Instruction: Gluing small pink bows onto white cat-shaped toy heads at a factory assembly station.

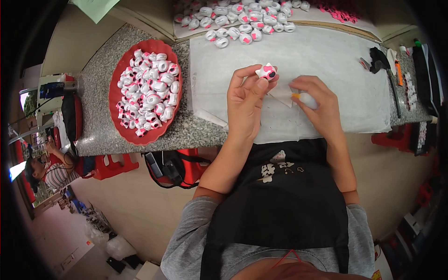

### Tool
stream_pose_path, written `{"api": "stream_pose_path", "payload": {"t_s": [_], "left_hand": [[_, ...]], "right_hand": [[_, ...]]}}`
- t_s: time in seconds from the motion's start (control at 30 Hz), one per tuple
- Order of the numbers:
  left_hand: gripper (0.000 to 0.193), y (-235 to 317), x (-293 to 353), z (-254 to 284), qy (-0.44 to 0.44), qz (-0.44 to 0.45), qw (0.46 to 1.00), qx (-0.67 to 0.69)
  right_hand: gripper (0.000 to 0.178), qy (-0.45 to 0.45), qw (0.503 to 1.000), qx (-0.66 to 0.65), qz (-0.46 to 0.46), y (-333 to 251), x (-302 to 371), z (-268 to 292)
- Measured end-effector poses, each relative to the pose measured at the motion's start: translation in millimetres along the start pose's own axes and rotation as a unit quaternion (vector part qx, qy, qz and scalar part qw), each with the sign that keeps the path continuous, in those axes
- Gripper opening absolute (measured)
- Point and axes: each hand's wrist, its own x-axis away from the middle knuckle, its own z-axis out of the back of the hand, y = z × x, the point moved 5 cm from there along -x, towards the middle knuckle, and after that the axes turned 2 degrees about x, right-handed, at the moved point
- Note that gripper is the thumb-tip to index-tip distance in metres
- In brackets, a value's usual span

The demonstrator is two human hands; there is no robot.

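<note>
My left hand [244, 106] is raised over the white sheet and pinches a small white cat-head figurine [267, 71] with pink and black parts between thumb and fingers. Its decorated face is turned up. To the right of it, my right hand [325, 108] is closed around a small white squeeze bottle [309, 100] with a yellow-orange tip. The tip points left, toward my left hand, and stands apart from the figurine. Part of the bottle is hidden by my fingers.
A red oval tray [114, 100] heaped with similar figurines stands at the left on the speckled counter [95, 112]. More figurines [256, 16] lie at the back, beside pink pieces [343, 13]. A black cloth [379, 59] and an orange tool [399, 74] lie at the right.
</note>
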Motion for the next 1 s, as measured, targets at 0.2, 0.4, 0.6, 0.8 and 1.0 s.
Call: {"api": "stream_pose_path", "payload": {"t_s": [0.2,0.4,0.6,0.8,1.0], "left_hand": [[0.026,6,-1,8,0.017,-0.027,0.999,-0.001],[0.024,5,0,3,0.021,-0.022,0.999,-0.023],[0.024,2,2,1,0.010,-0.013,0.998,-0.066],[0.025,-1,8,-3,-0.017,0.003,0.997,-0.078],[0.025,-4,6,-1,-0.056,-0.005,0.996,-0.075]], "right_hand": [[0.025,-0.112,0.992,0.050,0.017,0,0,-10],[0.019,0.051,0.993,-0.110,-0.003,-17,-7,11],[0.021,0.083,0.986,-0.009,0.146,-32,-19,-6],[0.018,0.083,0.982,-0.004,0.167,-32,-11,2],[0.012,0.112,0.980,-0.146,-0.076,5,-1,28]]}}
